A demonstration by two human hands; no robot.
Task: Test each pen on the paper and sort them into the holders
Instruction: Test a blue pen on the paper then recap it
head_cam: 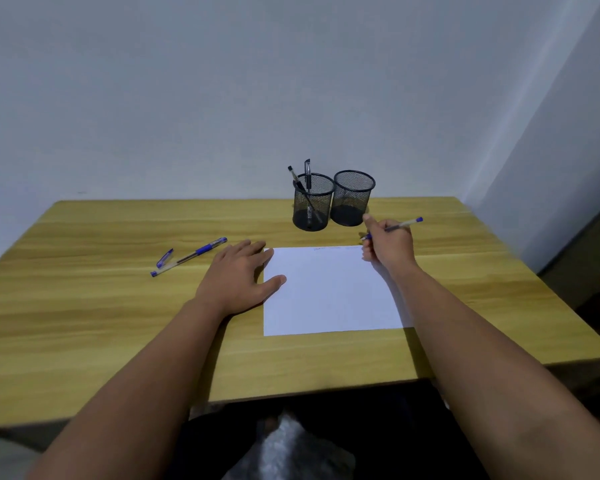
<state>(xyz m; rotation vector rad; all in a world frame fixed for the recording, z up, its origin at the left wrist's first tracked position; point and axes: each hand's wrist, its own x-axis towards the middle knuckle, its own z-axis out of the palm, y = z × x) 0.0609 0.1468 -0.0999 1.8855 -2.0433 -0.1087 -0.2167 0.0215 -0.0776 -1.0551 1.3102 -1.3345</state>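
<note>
Two black pens already in left holder; right holder empty; right hand pinching blue pen at paper; left hand spread flat; one capped pen left on table.

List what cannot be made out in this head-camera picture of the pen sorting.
- Marks along the far edge of the paper: too faint and small to read.
- Tip of the blue pen in the right hand: hidden by the fingers.
- Floor of the right-hand holder: dark behind mesh; contents unclear.
- Lap below the table: blurred.
</note>
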